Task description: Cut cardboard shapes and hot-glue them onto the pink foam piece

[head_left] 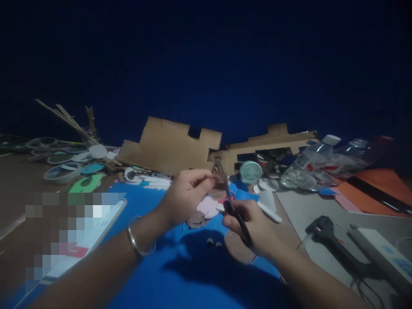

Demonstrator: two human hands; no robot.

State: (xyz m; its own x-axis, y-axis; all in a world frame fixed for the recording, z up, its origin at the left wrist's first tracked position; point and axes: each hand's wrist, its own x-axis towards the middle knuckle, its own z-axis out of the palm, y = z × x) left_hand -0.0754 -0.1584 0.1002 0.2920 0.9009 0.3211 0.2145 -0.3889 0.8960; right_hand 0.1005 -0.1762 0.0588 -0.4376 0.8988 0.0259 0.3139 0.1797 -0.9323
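Observation:
My right hand (249, 221) is closed around the black handles of a pair of scissors (238, 221), whose blades point up and away from me. Just left of the blades, my left hand (189, 193) pinches with thumb and forefinger; a small brownish piece seems to be at its fingertips, too blurred to name. Below the hands, a blue sheet (144, 279) carries two small pale bits (210, 242) and a brown round disc (238, 249). A pink paper cutout (207, 207) lies behind my left hand.
Cut cardboard (161, 146) stands at the back. A mint-green fan (251, 172) and plastic bottles (317, 159) are at the back right. A black glue gun (337, 244) lies right, near orange paper (376, 189). Left are a green piece (86, 183) and tape rolls (61, 171).

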